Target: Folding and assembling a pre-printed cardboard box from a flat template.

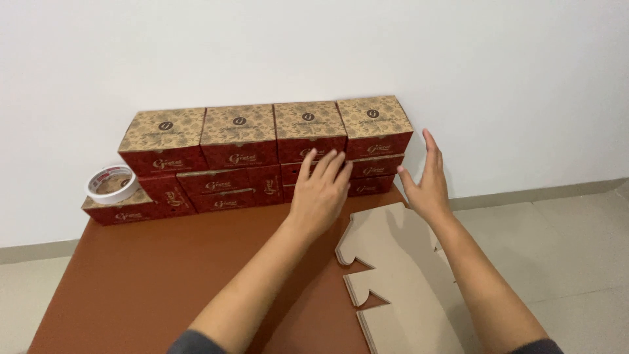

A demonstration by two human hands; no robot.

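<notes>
Several folded red-and-tan patterned cardboard boxes point(239, 137) are stacked in rows against the white wall at the far edge of a brown table point(151, 275). My left hand point(321, 190) reaches out flat, fingers apart, its fingertips touching the front of the lower boxes near the stack's right half. My right hand point(424, 180) hovers open, palm facing left, just beside the right end of the stack point(375, 128). Neither hand holds anything.
A stack of flat unfolded cardboard blanks point(400, 282) lies on the table's near right side under my right forearm. A roll of white tape point(111, 183) rests on a low box at the far left. Tiled floor surrounds the table.
</notes>
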